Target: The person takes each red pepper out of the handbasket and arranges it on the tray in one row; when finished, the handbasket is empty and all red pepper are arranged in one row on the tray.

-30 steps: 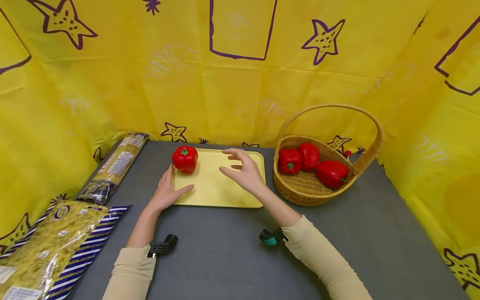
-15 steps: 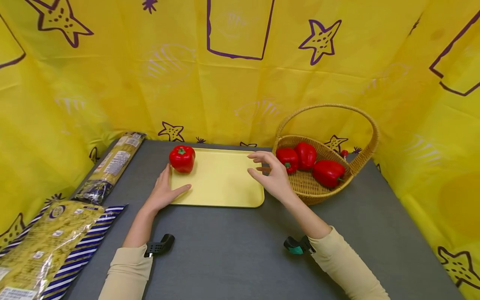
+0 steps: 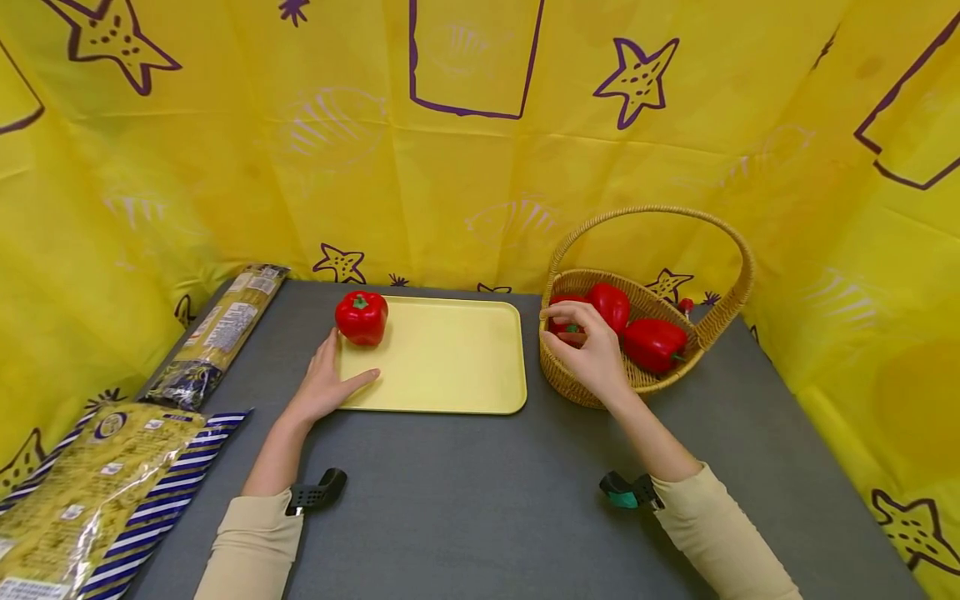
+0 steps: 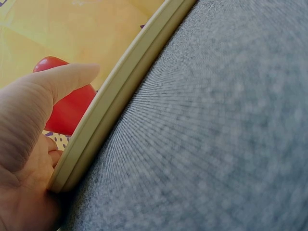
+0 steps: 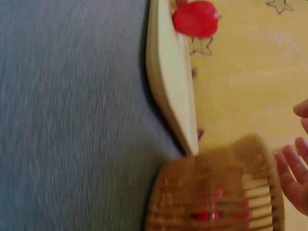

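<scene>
My left hand (image 3: 326, 387) rests at the left front corner of the pale yellow tray (image 3: 442, 358), thumb stretched over its rim and fingers along its left side. Just beyond those fingertips a red bell pepper (image 3: 362, 317) stands at the tray's back left corner. In the left wrist view the thumb crosses in front of that pepper (image 4: 72, 110). My right hand (image 3: 592, 350) hovers over the left side of the wicker basket (image 3: 566, 385), fingers loosely bent around nothing. Red bell peppers (image 3: 654, 345) lie in the basket, one partly hidden behind the hand.
The basket's tall handle (image 3: 652, 210) arches above it. At the left lie a long pasta packet (image 3: 225, 329) and a larger striped-edge pasta bag (image 3: 112, 483). A yellow patterned cloth (image 3: 465, 167) hangs behind and beside the grey table (image 3: 465, 500).
My right hand has moved right, from above the tray to over the basket, staying without a hold. The left hand keeps its place at the tray.
</scene>
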{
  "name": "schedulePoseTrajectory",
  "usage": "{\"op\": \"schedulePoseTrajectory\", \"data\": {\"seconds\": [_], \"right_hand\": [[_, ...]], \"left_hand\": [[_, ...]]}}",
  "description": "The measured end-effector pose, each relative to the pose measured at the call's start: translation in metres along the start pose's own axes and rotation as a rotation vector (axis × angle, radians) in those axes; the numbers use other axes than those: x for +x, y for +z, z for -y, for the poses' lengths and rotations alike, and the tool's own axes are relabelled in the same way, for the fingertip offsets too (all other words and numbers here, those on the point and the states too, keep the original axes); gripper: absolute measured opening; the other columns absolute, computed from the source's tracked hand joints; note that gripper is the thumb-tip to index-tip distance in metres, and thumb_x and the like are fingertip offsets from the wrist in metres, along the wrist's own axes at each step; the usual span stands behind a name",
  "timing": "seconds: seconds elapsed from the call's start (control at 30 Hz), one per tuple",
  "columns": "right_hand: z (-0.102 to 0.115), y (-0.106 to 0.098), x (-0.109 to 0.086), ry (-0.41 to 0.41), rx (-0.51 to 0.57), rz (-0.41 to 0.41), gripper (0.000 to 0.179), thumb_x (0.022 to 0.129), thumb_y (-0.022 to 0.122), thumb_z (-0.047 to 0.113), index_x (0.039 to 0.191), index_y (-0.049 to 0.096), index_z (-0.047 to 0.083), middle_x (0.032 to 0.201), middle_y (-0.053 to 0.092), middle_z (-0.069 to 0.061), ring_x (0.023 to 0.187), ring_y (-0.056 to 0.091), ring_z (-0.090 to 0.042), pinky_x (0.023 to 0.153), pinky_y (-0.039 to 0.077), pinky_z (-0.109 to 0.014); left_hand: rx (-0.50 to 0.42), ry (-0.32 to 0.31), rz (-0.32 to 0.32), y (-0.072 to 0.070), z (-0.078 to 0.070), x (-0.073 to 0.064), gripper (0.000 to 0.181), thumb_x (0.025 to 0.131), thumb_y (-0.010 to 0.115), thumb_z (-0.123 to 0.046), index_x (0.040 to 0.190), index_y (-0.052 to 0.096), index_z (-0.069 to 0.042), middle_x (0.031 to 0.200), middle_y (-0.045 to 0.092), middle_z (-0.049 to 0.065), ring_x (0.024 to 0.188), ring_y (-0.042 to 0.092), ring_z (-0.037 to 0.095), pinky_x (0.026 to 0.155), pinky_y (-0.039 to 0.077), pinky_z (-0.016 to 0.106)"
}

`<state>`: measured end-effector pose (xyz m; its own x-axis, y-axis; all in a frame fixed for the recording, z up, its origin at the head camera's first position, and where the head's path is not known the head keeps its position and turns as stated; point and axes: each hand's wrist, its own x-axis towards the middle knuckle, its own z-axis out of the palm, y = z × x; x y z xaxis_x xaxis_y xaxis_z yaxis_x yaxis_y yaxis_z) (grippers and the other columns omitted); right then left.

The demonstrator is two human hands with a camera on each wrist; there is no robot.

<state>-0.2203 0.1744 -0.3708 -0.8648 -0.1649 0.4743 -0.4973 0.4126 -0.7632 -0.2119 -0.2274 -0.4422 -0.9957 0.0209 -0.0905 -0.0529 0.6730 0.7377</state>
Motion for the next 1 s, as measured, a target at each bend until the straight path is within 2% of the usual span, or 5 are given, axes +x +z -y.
{"op": "schedulePoseTrajectory", "data": {"seconds": [0.27, 0.5, 0.57, 0.77, 1.0], "right_hand": [[-0.015, -0.016, 0.007, 0.003, -0.198, -0.003, 0.033, 0.084, 0.075, 0.007, 0.116, 0.065, 0.004, 0.123, 0.055, -0.01, 0.105, 0.057, -0.032, 0.084, 0.052, -0.051], [-0.027, -0.022, 0.016, 0.034, -0.435, 0.088, 0.055, 0.078, 0.08, 0.009, 0.126, 0.055, -0.001, 0.133, 0.046, -0.023, 0.121, 0.043, -0.039, 0.096, 0.041, -0.055], [-0.031, -0.023, 0.018, 0.057, -0.482, 0.121, 0.062, 0.077, 0.081, 0.011, 0.13, 0.052, -0.001, 0.137, 0.042, -0.024, 0.123, 0.039, -0.042, 0.095, 0.041, -0.057], [-0.04, -0.021, 0.023, 0.099, -0.55, 0.184, 0.075, 0.073, 0.084, 0.013, 0.136, 0.045, 0.0, 0.143, 0.033, -0.025, 0.125, 0.035, -0.047, 0.084, 0.048, -0.062], [-0.05, -0.02, 0.029, 0.063, -0.556, 0.229, 0.08, 0.071, 0.085, 0.012, 0.138, 0.044, -0.001, 0.142, 0.032, -0.029, 0.126, 0.033, -0.05, 0.094, 0.041, -0.063]], "left_hand": [[0.013, -0.003, 0.005, -0.002, -0.001, -0.001, 0.115, 0.086, 0.068, -0.051, 0.154, -0.01, 0.0, 0.158, 0.002, 0.029, 0.143, 0.004, 0.047, 0.111, 0.01, 0.066], [0.015, 0.003, 0.002, -0.001, 0.0, -0.001, 0.114, 0.086, 0.068, -0.05, 0.154, -0.009, 0.0, 0.158, 0.002, 0.029, 0.143, 0.004, 0.047, 0.111, 0.01, 0.066], [0.015, 0.003, 0.002, 0.0, 0.0, -0.001, 0.114, 0.086, 0.068, -0.05, 0.154, -0.009, 0.0, 0.158, 0.002, 0.029, 0.143, 0.004, 0.047, 0.111, 0.01, 0.066], [0.013, 0.004, 0.003, 0.0, -0.001, -0.001, 0.113, 0.086, 0.068, -0.049, 0.154, -0.008, 0.0, 0.158, 0.002, 0.029, 0.143, 0.004, 0.047, 0.111, 0.009, 0.066], [0.012, 0.006, 0.0, 0.0, -0.002, -0.001, 0.112, 0.086, 0.068, -0.048, 0.154, -0.008, 0.0, 0.158, 0.002, 0.029, 0.143, 0.005, 0.048, 0.111, 0.01, 0.066]]}}
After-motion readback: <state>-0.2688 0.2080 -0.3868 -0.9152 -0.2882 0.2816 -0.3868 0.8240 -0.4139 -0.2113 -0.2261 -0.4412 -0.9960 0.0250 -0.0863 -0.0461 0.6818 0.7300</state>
